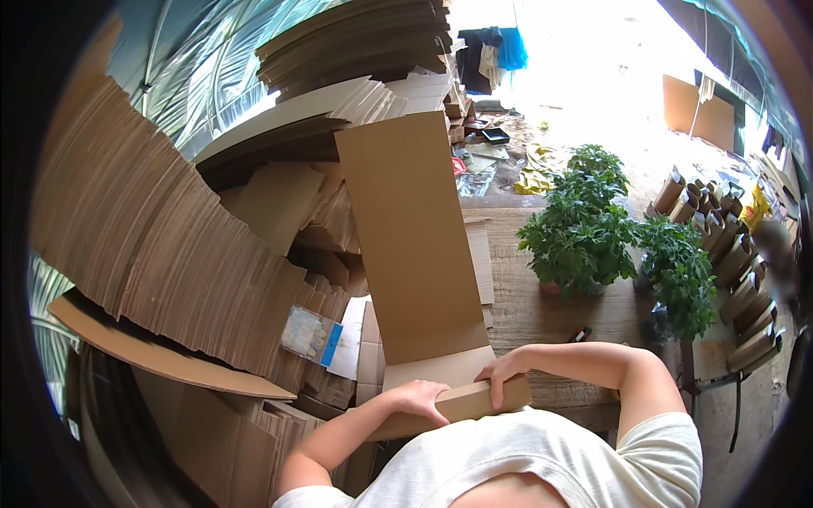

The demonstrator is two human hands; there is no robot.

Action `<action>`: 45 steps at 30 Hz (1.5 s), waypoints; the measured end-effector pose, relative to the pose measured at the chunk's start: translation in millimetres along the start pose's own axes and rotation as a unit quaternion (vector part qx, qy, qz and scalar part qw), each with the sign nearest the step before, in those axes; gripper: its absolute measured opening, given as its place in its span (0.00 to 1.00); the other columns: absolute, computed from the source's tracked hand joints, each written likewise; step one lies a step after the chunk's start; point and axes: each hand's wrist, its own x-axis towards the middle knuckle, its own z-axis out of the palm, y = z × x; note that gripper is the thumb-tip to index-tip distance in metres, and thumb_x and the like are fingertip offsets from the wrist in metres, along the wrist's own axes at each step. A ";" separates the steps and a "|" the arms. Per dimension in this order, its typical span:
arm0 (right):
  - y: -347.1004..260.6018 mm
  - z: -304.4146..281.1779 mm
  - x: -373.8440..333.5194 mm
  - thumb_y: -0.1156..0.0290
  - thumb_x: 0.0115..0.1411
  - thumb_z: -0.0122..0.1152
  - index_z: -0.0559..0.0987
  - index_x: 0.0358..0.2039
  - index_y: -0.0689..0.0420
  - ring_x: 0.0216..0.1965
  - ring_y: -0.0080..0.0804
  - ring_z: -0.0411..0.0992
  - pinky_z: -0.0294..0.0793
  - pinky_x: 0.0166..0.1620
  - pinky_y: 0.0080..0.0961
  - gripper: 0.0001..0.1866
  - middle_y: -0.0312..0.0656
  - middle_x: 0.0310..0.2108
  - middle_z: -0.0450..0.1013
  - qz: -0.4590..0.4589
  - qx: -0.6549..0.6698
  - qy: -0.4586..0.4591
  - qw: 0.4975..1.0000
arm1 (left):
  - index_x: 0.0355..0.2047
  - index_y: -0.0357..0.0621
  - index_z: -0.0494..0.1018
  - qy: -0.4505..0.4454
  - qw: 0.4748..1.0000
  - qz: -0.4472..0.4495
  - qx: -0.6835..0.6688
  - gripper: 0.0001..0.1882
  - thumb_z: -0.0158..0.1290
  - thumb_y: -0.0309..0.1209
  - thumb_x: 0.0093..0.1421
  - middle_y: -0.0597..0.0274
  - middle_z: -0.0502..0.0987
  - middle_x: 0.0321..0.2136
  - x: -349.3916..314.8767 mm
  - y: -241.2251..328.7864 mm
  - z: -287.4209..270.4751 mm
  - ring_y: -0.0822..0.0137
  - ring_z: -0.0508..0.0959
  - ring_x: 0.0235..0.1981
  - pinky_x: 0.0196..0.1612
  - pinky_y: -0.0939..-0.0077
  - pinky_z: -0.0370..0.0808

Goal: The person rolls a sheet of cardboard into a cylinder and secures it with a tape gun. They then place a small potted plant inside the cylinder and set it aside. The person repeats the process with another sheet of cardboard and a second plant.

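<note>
A long brown cardboard sheet (415,237) rises from the table in front of me, tall and plain, its far part standing up. Its near end is creased into a narrow raised flap close to my body. My left hand (415,398) grips the left part of that flap, thumb on the near side. My right hand (503,374) holds the same flap further right, fingers bent over its top edge. Some fingertips of both hands are hidden behind the cardboard.
Leafy green potted plants (584,229) stand on the wooden table (525,317) to the right, near a small dark red-and-black object (581,334). Tall stacks of flat cardboard (161,229) crowd the left. Several brown cardboard sleeves (737,254) are at the far right.
</note>
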 end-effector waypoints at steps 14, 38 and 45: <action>4.1 11.1 -1.9 0.47 0.32 0.71 0.70 0.51 0.57 0.46 0.42 0.69 0.68 0.47 0.30 0.45 0.48 0.44 0.71 -0.021 -0.228 0.143 0.963 | 0.51 0.41 0.66 -0.089 0.974 0.014 -0.208 0.42 0.59 0.54 0.40 0.53 0.72 0.44 40.4 -41.3 30.6 0.61 0.71 0.46 0.51 0.71 0.65; 65.4 -2.4 50.4 0.60 0.28 0.71 0.68 0.51 0.54 0.46 0.41 0.68 0.68 0.44 0.32 0.43 0.47 0.42 0.71 0.002 -0.165 0.152 0.974 | 0.61 0.47 0.48 0.052 0.982 -0.004 0.183 0.57 0.65 0.47 0.33 0.46 0.65 0.49 45.1 -39.0 37.2 0.54 0.67 0.51 0.50 0.62 0.68; 53.5 -6.6 66.6 0.60 0.31 0.70 0.63 0.55 0.53 0.50 0.46 0.64 0.67 0.48 0.34 0.47 0.48 0.48 0.65 0.045 -0.136 0.093 0.985 | 0.59 0.55 0.55 0.077 0.990 -0.013 0.120 0.54 0.65 0.47 0.28 0.51 0.70 0.46 54.7 -72.6 56.0 0.52 0.71 0.47 0.47 0.63 0.69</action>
